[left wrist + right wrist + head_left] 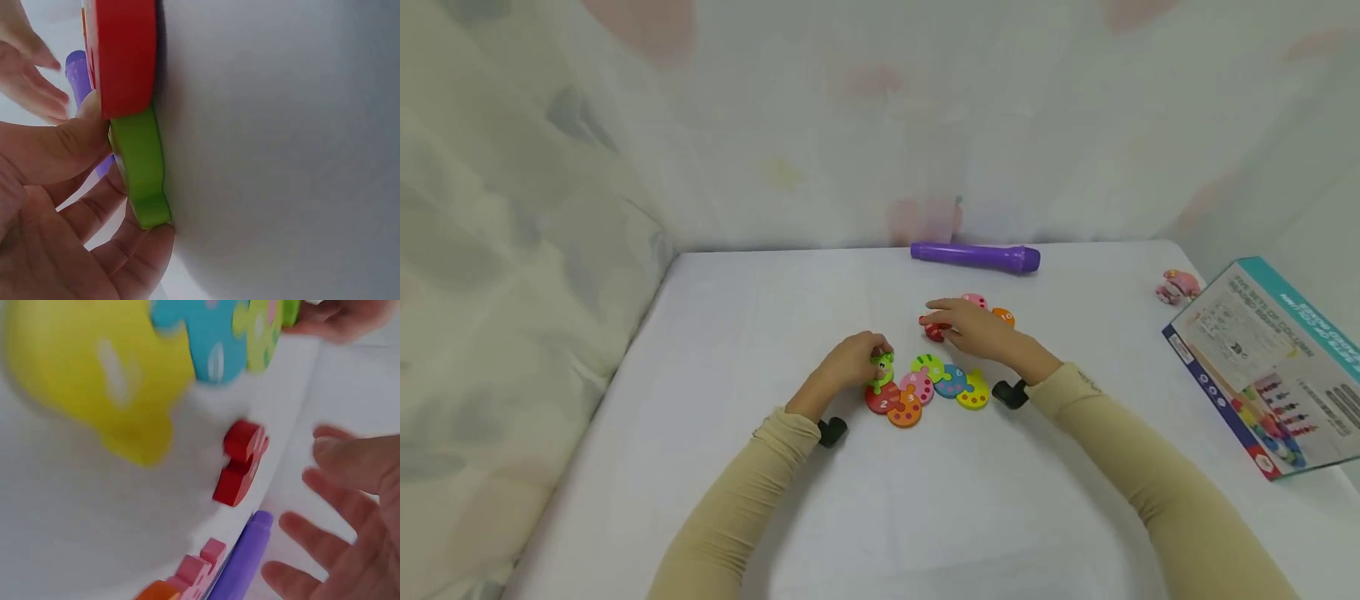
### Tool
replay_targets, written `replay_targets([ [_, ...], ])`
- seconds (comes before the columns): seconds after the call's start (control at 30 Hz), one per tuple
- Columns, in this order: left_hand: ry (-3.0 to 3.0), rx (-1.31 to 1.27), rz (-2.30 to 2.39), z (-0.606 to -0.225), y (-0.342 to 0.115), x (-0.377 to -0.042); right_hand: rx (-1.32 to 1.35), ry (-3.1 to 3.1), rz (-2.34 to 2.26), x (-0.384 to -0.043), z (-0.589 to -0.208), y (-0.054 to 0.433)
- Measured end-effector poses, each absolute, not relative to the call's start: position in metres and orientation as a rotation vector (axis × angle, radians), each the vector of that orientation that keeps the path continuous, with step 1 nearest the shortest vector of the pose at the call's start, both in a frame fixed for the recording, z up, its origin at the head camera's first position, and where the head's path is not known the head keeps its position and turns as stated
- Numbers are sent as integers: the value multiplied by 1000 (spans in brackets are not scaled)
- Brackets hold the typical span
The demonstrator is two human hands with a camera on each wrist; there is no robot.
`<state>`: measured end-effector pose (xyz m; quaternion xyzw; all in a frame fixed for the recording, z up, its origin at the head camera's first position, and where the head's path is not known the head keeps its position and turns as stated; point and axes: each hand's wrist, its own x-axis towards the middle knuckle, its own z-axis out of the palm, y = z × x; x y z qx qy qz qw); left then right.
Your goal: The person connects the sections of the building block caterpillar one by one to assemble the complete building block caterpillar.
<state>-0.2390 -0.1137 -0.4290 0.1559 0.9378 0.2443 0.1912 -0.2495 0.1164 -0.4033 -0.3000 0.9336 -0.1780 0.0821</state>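
Observation:
My left hand (850, 360) pinches a green caterpillar-head puzzle piece (140, 169) between thumb and fingers. The head meets a red piece marked 2 (880, 402), which leads a curved chain of joined pieces. Orange (906, 412), pink (916, 386), light green (928, 367), blue (951, 382) and yellow (81, 356) pieces follow, the yellow one at the right end. Behind the chain, my right hand (981, 329) hovers with spread fingers and holds nothing. A loose red piece (240, 462) lies on the table just beyond those fingertips, partly covered in the head view.
A loose pink piece (975, 298) and an orange piece (1004, 317) lie behind my right hand. Farther back is a purple toy microphone (973, 257). At the right stand a cardboard box (1262, 358) and a small pink figure (1178, 287). Fabric hangs behind the table (715, 333).

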Motion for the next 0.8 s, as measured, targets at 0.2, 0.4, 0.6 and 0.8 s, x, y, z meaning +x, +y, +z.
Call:
replay_targets([
  [0.2, 2638, 456, 681, -431, -113, -238, -810, 2644, -319, -270, -409, 108],
  [0.4, 2648, 443, 673, -425, -113, -237, -829, 2704, -190, -263, -408, 116],
  [0.6, 2644, 430, 678, -426, -113, -237, -697, 2765, -183, -250, -410, 137],
  [0.8, 2638, 419, 688, -430, -113, -236, -615, 2801, -172, -234, -412, 154],
])
